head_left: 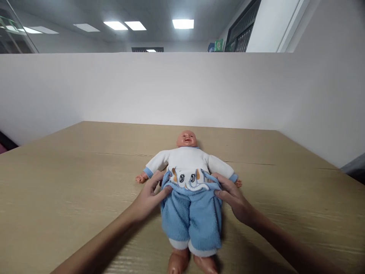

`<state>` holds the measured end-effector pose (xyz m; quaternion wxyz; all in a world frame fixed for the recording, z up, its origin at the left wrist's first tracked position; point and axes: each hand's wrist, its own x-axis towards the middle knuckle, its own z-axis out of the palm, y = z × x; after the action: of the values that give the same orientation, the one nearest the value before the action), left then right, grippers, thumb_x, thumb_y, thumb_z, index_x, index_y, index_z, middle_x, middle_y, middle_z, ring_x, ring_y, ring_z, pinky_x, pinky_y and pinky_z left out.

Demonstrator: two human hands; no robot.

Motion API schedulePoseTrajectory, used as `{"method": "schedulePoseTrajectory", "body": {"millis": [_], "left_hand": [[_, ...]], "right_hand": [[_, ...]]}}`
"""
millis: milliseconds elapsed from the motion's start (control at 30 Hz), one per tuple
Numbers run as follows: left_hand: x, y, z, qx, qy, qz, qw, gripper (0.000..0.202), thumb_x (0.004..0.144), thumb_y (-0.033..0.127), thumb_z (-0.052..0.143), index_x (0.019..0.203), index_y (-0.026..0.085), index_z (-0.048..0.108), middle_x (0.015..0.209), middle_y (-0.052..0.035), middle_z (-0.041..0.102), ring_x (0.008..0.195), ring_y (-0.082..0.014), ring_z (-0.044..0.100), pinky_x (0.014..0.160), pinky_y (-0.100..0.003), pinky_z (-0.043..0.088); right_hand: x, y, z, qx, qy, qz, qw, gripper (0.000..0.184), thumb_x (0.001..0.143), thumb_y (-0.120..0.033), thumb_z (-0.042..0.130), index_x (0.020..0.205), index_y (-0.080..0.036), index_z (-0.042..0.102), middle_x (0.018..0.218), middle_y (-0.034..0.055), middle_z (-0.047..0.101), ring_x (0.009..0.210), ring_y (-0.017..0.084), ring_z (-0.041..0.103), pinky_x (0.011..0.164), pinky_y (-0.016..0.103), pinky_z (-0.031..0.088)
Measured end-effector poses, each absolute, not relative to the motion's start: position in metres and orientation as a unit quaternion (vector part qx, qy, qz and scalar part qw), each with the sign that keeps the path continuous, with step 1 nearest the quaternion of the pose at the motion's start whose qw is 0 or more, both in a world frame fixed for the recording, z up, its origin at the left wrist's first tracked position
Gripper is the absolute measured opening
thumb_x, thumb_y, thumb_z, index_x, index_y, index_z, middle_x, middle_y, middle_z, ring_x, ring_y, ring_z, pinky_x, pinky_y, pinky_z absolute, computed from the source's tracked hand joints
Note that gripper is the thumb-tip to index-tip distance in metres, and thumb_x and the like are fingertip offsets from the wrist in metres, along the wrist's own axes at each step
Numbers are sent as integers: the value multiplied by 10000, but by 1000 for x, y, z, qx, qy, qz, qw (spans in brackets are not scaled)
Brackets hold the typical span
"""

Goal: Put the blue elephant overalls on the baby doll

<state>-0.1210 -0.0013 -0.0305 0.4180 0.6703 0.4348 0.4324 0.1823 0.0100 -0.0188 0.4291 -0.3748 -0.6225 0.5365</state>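
Observation:
A baby doll [187,139] lies on its back, head away from me and feet toward me. It wears a white long-sleeved top [188,158] with blue cuffs and light blue fleece overalls [191,213] with white hems. The overalls' bib, with a face of two eyes and orange ears, sits at the waist. At the waistband's left side, my left hand [152,194] pinches the blue fabric between thumb and fingers. On the opposite side my right hand [232,195] grips the waistband the same way. Some fingers of both hands are hidden behind the cloth.
The doll rests on a wide wood-coloured table [85,182]. A white partition [159,87] rises behind the table's far edge, and a white wall stands at the right. Dark objects show beyond the table's left and right edges.

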Motion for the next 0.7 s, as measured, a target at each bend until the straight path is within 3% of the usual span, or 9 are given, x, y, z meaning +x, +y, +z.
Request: {"method": "schedulePoseTrajectory", "body": {"millis": [67,133,233,300,367,500,700], "left_hand": [[-120,4,-27,698,445,439,349,350,999,498,631,1164,191,664,1202,-82,660,1239,-278,543,1164,-388,384],[-116,14,-26,693,444,452,345,303,999,476,624,1124,201,652,1171,-69,648,1199,-263,550,1136,-362,398],[-107,30,-33,661,453,474,366,264,1021,459,593,989,197,592,962,-22,605,949,-205,558,902,-297,456],[-105,38,-40,632,462,488,387,281,1026,460,600,950,192,565,878,6,562,841,-170,524,781,-265,423],[-108,41,-48,614,464,481,419,297,1020,466,620,960,178,586,880,7,577,829,-160,534,761,-261,414],[-127,41,-57,654,440,402,466,315,974,471,691,949,172,594,887,9,582,838,-167,541,778,-275,421],[-136,35,-60,623,428,388,527,324,984,515,656,1024,196,616,952,-8,606,932,-201,555,868,-296,438]], "right_hand": [[181,15,-7,-352,-689,482,411,159,886,-370,656,966,-234,668,918,15,610,916,244,531,870,360,425],[177,23,-1,-341,-716,463,396,106,927,-333,583,901,-232,600,838,-11,508,816,206,456,772,333,381],[169,42,-8,-393,-692,455,399,121,927,-310,567,836,-233,547,788,-27,455,784,193,419,731,325,337],[168,52,-23,-433,-656,465,407,163,915,-348,593,811,-230,548,779,-30,463,791,195,427,742,324,338],[170,56,-41,-455,-620,480,422,216,909,-414,624,812,-232,557,772,-34,471,790,196,436,753,322,353],[173,46,-67,-466,-532,535,463,323,888,-548,727,891,-243,622,819,-32,568,847,210,513,816,317,426],[161,24,-60,-408,-374,679,483,378,859,-574,803,1003,-261,645,905,-7,700,978,255,644,938,371,493]]}}
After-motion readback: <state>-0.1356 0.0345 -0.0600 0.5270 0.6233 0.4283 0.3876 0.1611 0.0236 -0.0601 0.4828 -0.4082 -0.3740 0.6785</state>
